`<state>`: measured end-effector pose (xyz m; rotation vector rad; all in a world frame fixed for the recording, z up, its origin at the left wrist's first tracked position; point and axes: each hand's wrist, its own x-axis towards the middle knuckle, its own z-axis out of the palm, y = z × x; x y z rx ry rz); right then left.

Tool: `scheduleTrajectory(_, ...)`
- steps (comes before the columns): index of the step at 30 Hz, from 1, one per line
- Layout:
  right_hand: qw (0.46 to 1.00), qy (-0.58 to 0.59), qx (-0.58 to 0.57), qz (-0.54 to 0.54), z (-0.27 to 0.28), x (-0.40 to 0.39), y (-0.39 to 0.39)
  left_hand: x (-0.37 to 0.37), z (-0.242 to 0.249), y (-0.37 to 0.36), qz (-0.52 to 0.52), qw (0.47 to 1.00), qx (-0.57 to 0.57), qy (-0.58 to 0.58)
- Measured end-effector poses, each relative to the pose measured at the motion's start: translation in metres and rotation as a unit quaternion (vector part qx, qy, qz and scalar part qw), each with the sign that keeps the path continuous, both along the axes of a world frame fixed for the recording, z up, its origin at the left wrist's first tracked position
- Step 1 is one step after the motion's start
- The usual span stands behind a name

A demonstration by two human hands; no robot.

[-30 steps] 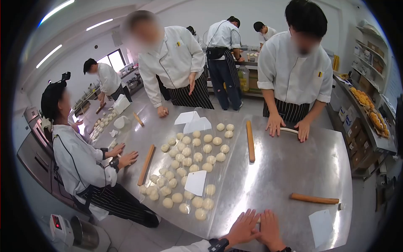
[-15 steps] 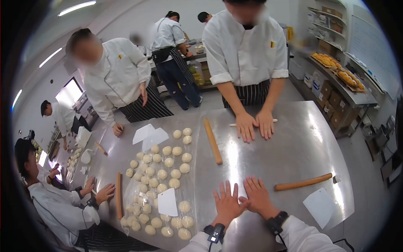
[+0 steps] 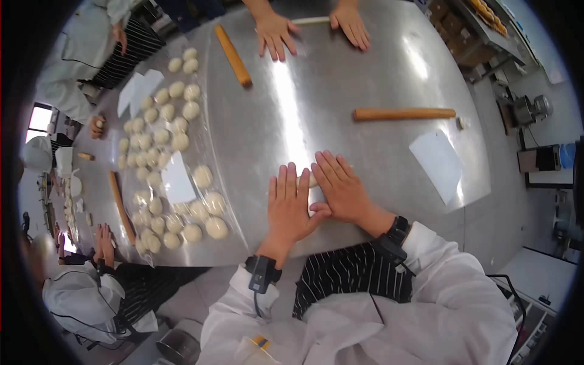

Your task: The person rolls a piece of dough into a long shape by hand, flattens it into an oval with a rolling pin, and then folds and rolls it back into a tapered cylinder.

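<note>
A strip of dough (image 3: 309,180) lies on the steel table (image 3: 267,128), mostly hidden beneath my hands. My left hand (image 3: 291,198) rests flat over its left part, fingers stretched forward. Over the right part, my right hand (image 3: 342,187) lies flat too, its fingers angled to the left. Part of the dough shows in the gap between the two hands. The thumb of my left hand reaches toward my right hand.
Several dough balls (image 3: 191,110) and a white scraper (image 3: 177,179) lie at the left. A rolling pin (image 3: 404,114) and a white sheet (image 3: 438,164) are at the right. Across the table, a co-worker's hands (image 3: 275,35) flank a dough strip (image 3: 310,20). Another rolling pin (image 3: 232,55) lies nearby.
The view has tilted down toward my hands and the near edge. Dough now shows between my hands. The co-worker's hands opposite have moved apart along their dough strip.
</note>
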<state>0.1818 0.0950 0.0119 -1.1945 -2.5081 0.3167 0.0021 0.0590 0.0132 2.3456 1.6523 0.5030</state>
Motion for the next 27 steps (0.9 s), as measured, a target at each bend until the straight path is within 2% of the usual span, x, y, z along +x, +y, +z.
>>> scheduleTrajectory(1, 1.000, -0.004, 0.009, 0.007, 0.002, 0.005, -0.011, 0.003, 0.000, -0.018, -0.003, 1.000, -0.020, -0.009)
scheduleTrajectory(3, 1.000, -0.012, 0.002, 0.001, -0.004, 0.011, -0.035, 0.007, 0.002, -0.039, -0.010, 0.999, -0.022, 0.046)
scheduleTrajectory(6, 1.000, -0.008, -0.008, -0.007, -0.004, 0.011, -0.046, 0.008, 0.000, -0.054, -0.010, 0.999, -0.028, 0.036)
scheduleTrajectory(13, 0.997, 0.009, 0.044, -0.065, -0.011, -0.013, 0.040, 0.001, -0.008, 0.031, 0.057, 0.997, 0.028, 0.047)
scheduleTrajectory(16, 0.995, 0.001, 0.076, -0.067, -0.009, -0.020, 0.075, -0.003, -0.006, 0.062, 0.084, 0.989, 0.060, 0.108)
scheduleTrajectory(18, 0.993, 0.031, 0.072, -0.088, -0.001, -0.013, 0.090, -0.014, -0.008, 0.075, 0.155, 0.987, 0.007, -0.042)
scheduleTrajectory(19, 0.989, 0.061, 0.071, -0.110, 0.007, -0.007, 0.095, -0.024, -0.005, 0.075, 0.155, 0.987, 0.008, -0.042)
scheduleTrajectory(20, 0.990, 0.060, 0.071, -0.110, 0.018, 0.002, 0.095, -0.036, 0.001, 0.073, 0.178, 0.977, -0.020, -0.120)
scheduleTrajectory(21, 0.977, 0.159, -0.039, -0.140, 0.033, 0.014, 0.094, -0.051, 0.008, 0.068, 0.200, 0.959, -0.048, -0.197)
scheduleTrajectory(22, 0.942, 0.254, -0.146, -0.165, 0.042, 0.024, 0.093, -0.064, 0.016, 0.064, 0.221, 0.933, -0.074, -0.274)
scheduleTrajectory(24, 0.935, 0.289, -0.134, -0.156, 0.032, 0.032, 0.081, -0.078, 0.027, 0.052, 0.257, 0.861, -0.121, -0.421)
scheduleTrajectory(25, 0.917, 0.304, -0.176, -0.187, 0.032, 0.034, 0.069, -0.076, 0.019, 0.043, 0.259, 0.860, -0.118, -0.423)
scheduleTrajectory(26, 0.897, 0.319, -0.218, -0.217, 0.030, 0.034, 0.059, -0.071, 0.002, 0.033, 0.269, 0.826, -0.124, -0.479)
scheduleTrajectory(27, 0.898, 0.317, -0.218, -0.215, 0.023, 0.032, 0.049, -0.064, -0.009, 0.025, 0.277, 0.789, -0.130, -0.533)
